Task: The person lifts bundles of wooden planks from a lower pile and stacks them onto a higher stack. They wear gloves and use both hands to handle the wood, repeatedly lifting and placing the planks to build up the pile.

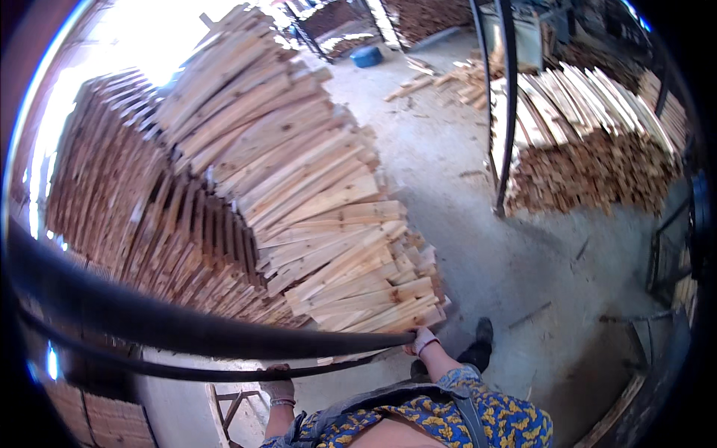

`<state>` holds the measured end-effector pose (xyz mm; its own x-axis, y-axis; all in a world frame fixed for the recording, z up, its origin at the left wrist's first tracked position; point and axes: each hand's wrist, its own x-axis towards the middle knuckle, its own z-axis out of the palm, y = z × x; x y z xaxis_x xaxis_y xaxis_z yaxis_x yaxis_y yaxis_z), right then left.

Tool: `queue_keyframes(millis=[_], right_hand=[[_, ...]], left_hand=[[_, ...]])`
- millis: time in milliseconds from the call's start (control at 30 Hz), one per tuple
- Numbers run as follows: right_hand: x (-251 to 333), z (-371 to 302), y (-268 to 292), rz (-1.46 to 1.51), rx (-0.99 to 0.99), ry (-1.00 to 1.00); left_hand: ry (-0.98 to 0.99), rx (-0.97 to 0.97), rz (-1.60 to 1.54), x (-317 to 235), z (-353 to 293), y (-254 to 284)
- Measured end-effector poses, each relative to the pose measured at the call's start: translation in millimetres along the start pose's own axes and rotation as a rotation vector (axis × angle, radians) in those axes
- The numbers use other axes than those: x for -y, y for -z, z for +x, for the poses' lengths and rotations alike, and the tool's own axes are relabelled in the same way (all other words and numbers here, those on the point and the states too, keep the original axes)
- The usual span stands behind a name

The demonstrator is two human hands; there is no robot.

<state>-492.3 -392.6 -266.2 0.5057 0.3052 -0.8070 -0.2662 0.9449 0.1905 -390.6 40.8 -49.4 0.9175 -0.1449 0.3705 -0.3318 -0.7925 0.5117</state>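
Two dark metal bars, a thick bar [224,333] and a thinner bar [187,371], run from the left rim of the view toward my hands and draw close together at the right. My gloved left hand [278,384] is closed around the thinner bar. My gloved right hand [423,341] grips the right end of the thick bar, its fingers partly hidden. Just beyond it lies the near end of a long, curving stack of pale wooden boards [328,201]. Whether the bars belong to one frame, I cannot tell.
Darker stacked boards [127,201] stand at the left. A black upright post [509,112] rises before another wood pile [597,172] at the right. Loose boards [470,82] and a blue tub [366,56] lie farther back. Thin scraps lie on the concrete floor [478,246].
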Motion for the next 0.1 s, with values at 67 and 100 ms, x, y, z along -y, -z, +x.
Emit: queue_keyframes(millis=[67, 100], right_hand=[[9, 1, 2, 0.065, -0.036, 0.003], [13, -1, 0, 0.087, -0.057, 0.002]], left_hand=[[-0.125, 0.066, 0.837, -24, 10, -6], [-0.149, 0.084, 0.812, -39, 11, 18]])
